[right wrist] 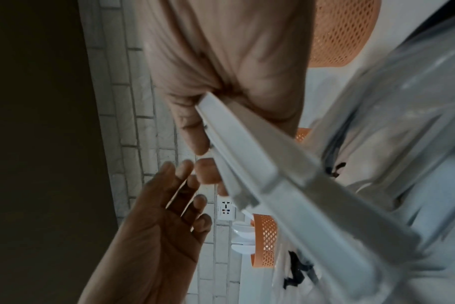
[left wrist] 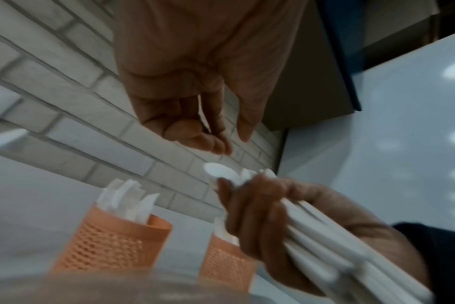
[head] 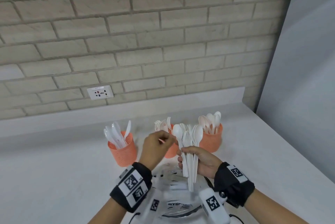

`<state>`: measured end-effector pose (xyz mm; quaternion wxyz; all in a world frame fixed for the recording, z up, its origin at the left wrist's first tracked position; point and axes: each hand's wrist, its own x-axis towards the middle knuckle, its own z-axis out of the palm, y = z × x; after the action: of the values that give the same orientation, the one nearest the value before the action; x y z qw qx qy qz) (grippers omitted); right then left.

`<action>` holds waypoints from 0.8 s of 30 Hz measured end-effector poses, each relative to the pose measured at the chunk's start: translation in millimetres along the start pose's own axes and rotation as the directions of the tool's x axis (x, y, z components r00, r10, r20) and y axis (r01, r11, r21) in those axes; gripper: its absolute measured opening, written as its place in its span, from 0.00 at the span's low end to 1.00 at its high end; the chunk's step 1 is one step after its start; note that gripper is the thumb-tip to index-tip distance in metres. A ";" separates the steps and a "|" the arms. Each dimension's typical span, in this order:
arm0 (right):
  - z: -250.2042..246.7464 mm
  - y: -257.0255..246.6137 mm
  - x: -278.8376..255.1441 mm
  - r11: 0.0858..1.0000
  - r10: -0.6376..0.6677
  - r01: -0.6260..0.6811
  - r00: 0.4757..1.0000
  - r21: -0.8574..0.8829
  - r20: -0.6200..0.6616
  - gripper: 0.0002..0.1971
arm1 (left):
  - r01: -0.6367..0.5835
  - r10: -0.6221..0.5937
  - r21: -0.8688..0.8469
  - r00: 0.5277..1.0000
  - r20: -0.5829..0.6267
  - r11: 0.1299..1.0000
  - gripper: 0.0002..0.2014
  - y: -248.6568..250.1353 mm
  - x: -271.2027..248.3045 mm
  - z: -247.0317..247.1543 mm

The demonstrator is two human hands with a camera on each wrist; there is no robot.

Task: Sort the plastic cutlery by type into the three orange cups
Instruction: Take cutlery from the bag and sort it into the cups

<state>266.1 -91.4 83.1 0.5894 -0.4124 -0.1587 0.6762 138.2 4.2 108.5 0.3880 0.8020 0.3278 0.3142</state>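
Three orange mesh cups stand in a row on the white counter. The left cup (head: 122, 149) holds knives, the middle cup (head: 171, 151) holds forks and is partly hidden behind my left hand, and the right cup (head: 211, 141) holds spoons. My right hand (head: 181, 158) grips a mixed bundle of white spoons and forks (head: 189, 144) upright by the handles (right wrist: 273, 185). Just left of the bundle's tops is my left hand (head: 169, 139), fingers loosely bent and holding nothing (left wrist: 221, 142). In the right wrist view the left hand's fingers (right wrist: 185, 185) are spread beside the bundle.
A clear plastic bag (head: 174, 203) with black print lies on the counter under my hands. A brick wall with a power outlet (head: 100, 92) runs behind the cups. The counter (head: 54, 160) ends at a slanted edge on the right.
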 end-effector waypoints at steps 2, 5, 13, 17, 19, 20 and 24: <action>2.4 2.2 -2.7 1.000 -0.016 0.016 0.999 0.026 0.028 0.03 | 0.024 -0.024 0.019 1.000 0.016 1.000 0.08 5.4 -8.4 15.0; 3.7 5.7 -9.4 1.000 -0.016 0.015 0.998 0.017 0.053 0.07 | 0.084 -0.083 0.032 0.996 -0.024 0.996 0.05 11.0 -15.0 28.2; 0.7 14.0 -24.1 0.999 -0.015 0.016 1.000 -0.040 0.017 0.17 | 0.228 -0.228 0.140 0.974 -0.014 0.964 0.09 20.8 -19.7 40.3; -0.3 13.7 -27.9 0.999 -0.016 0.017 1.000 -0.028 0.027 0.06 | 0.288 -0.288 -0.045 0.958 0.013 0.957 0.07 19.7 -19.7 43.6; -2.9 13.8 -27.7 1.000 -0.019 0.019 0.999 -0.005 0.032 0.07 | 0.298 -0.302 -0.142 0.953 -0.008 0.944 0.08 17.5 -21.7 43.9; -4.0 13.8 -27.5 1.000 -0.021 0.020 0.999 0.008 0.033 0.08 | 0.296 -0.303 -0.178 0.953 -0.018 0.939 0.08 16.4 -22.8 44.0; -5.2 15.0 -26.8 0.999 -0.029 0.029 1.000 0.043 0.006 0.09 | 0.278 -0.312 -0.274 0.946 -0.088 0.921 0.08 16.4 -24.0 43.4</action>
<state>259.0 -121.5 79.4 0.6073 -0.3952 -0.1522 0.6722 161.6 -40.3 94.4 0.5100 0.6638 0.4258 0.3434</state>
